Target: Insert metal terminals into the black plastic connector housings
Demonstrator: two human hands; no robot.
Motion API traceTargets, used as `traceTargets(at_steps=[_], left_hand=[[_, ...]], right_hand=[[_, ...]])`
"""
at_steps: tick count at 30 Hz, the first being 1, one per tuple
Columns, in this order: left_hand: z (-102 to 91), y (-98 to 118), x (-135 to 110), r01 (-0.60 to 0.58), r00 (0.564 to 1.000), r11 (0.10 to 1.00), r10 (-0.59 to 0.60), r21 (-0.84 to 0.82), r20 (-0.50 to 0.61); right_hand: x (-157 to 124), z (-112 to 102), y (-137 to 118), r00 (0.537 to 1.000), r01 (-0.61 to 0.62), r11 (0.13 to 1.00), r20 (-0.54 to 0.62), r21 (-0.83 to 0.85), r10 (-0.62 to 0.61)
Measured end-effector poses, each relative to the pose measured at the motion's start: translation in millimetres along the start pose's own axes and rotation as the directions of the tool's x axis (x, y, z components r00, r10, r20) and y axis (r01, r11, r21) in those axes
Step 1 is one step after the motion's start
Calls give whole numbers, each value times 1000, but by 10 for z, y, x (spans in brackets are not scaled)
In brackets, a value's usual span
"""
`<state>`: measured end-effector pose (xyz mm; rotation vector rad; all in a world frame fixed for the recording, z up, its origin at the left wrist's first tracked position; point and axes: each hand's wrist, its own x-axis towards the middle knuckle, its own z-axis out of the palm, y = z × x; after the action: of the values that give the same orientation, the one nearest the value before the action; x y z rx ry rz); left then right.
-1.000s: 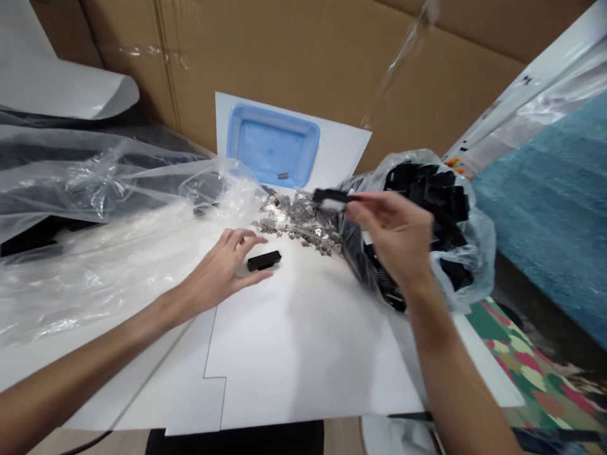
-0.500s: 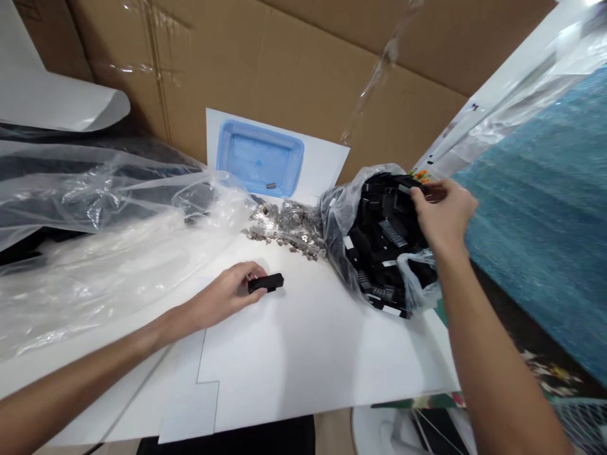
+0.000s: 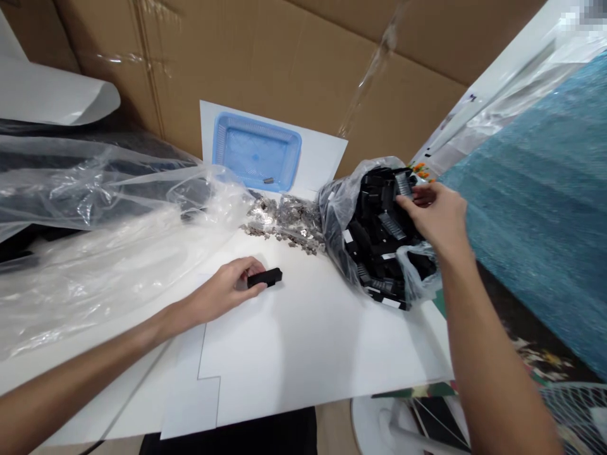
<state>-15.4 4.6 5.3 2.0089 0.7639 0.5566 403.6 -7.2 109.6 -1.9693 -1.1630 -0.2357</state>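
Note:
My left hand (image 3: 234, 282) is closed on a small black plastic block (image 3: 265, 277), held between thumb and fingers just over the white tabletop sheet. To the right, a clear plastic bag (image 3: 337, 205) lies with its mouth open, full of black plastic parts (image 3: 379, 253), some with ribbed faces or white labels. At the bag's upper right edge, my right hand (image 3: 434, 212) pinches a black part with a ribbed grey face (image 3: 403, 184). The lower end of that part is hidden among the others.
Small metal pieces (image 3: 306, 239) lie loose beside filled clear packets (image 3: 296, 213). Behind them stands a blue plastic basket (image 3: 298, 151) with one small piece inside. Clear plastic sheeting (image 3: 109, 253) covers the left side; cardboard (image 3: 265, 57) stands at the back.
My right hand has shifted slightly left and down at the bag's mouth, and the ribbed part by its fingertips now shows upright. My left hand keeps the black block almost in place.

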Motion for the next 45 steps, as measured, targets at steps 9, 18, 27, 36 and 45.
traceTargets(at_steps=[9,18,27,36,45], left_hand=[[28,35,13,14,1000,999,-13,-45,22],[78,-38,64,25,999,991,-28,-129,-21],[70,-82,47,-62,998,998,62,19,18],[60,-69,19,-127,990,977,115,170,76],[81,-36,-12,-149,988,974,140,169,64]], right_hand=[[-1208,96,-622,916,400,892,-66,209,-395],[-3084,210,-1534,425,228,789,671,571,-608],[-3283,61,-1589,533,187,843,669,504,-518],[-3371,-16,-1488,888,81,759,299,646,-349],[-2851,12,-1341,791,-400,665,604,630,-96]])
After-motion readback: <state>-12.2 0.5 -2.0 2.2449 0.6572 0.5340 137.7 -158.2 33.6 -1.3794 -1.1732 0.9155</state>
